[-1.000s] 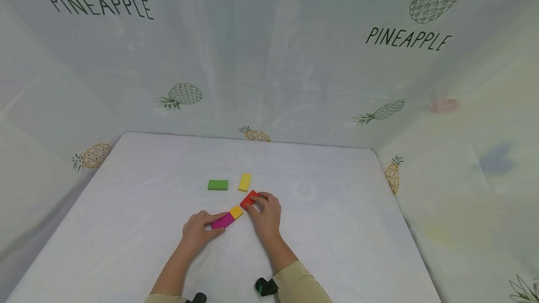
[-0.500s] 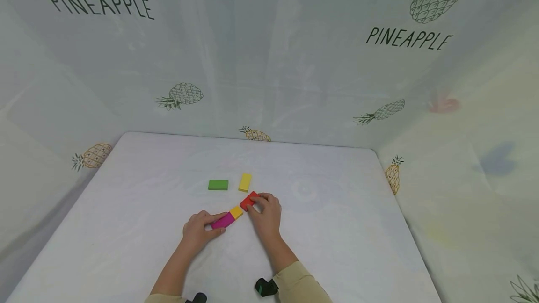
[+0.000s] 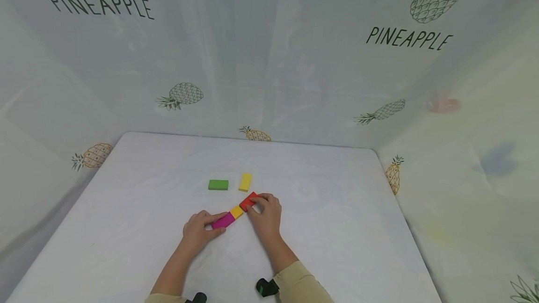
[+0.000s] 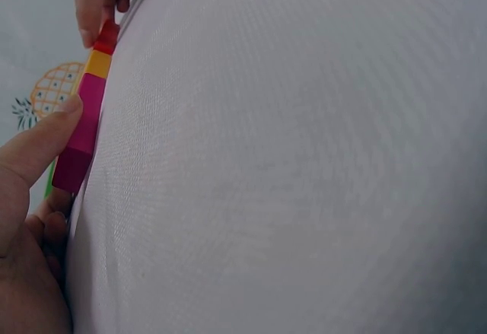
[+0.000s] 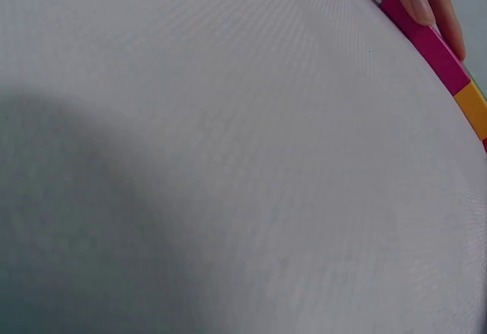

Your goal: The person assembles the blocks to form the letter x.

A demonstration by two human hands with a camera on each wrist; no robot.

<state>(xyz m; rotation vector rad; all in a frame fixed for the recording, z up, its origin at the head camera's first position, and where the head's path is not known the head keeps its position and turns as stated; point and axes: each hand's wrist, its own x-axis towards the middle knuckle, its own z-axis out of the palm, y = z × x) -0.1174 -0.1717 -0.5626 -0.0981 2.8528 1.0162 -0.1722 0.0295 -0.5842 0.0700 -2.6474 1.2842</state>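
Note:
On the white table, a magenta block [image 3: 222, 221], a short orange-yellow block [image 3: 236, 212] and a red block [image 3: 249, 201] lie end to end in a slanting row. My left hand [image 3: 198, 230] pinches the magenta block along its long sides, thumb on the near side and a finger on the far side. At the row's upper right end, my right hand [image 3: 267, 212] pinches the red block between thumb and fingers. In the left wrist view the red block [image 4: 106, 37] sits right at the end of the orange-yellow block [image 4: 98, 64].
Behind the row lie a green block [image 3: 218, 184] and a yellow block [image 3: 245, 182], set apart from each other. The table [image 3: 328, 209] ends at a pale curtain [image 3: 269, 60] printed with pineapples. Dark devices show at both wrists.
The red block has shifted slightly toward the orange-yellow block, narrowing the gap between them. My left hand and the magenta block stay where they were.

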